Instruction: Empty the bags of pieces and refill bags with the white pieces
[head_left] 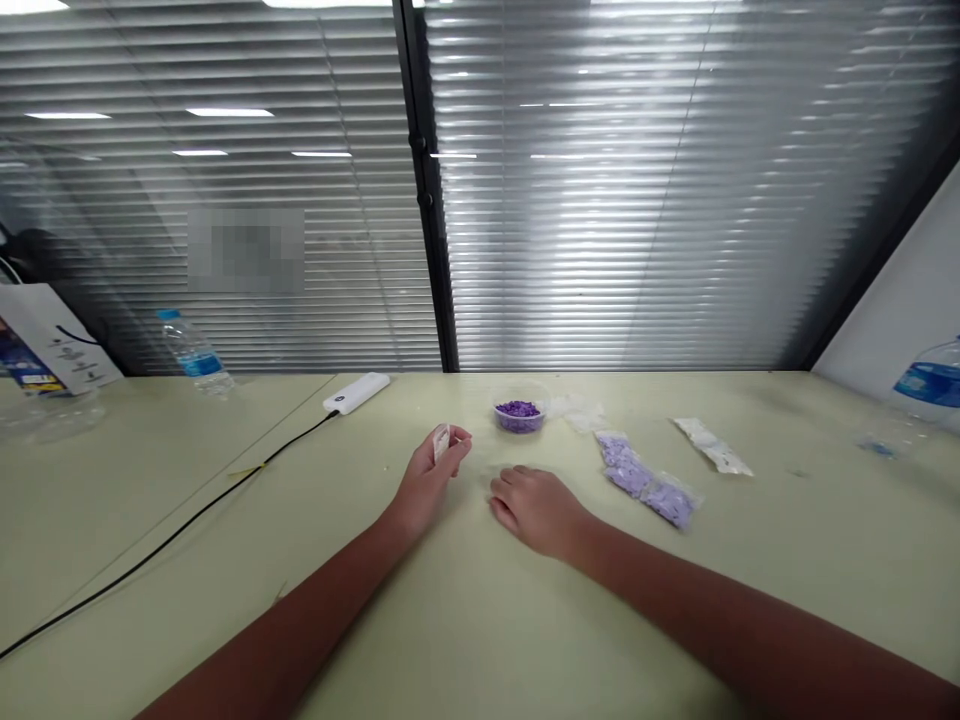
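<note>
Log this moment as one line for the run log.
left hand: pinches small white packet | right hand: rests empty on pale green tabletop | nearby: clear tub of purple pieces; plastic bags of purple pieces

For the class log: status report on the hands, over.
Left hand holding small white item. Right hand empty on tabletop. Clear tub of purple granules ahead.

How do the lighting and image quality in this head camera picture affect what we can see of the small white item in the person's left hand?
In the head view, bright glare on the grey slatted window blinds dominates the upper frame; the pale green tabletop is evenly lit; the small white item in the left hand looks soft, so no markings can be read.
</note>
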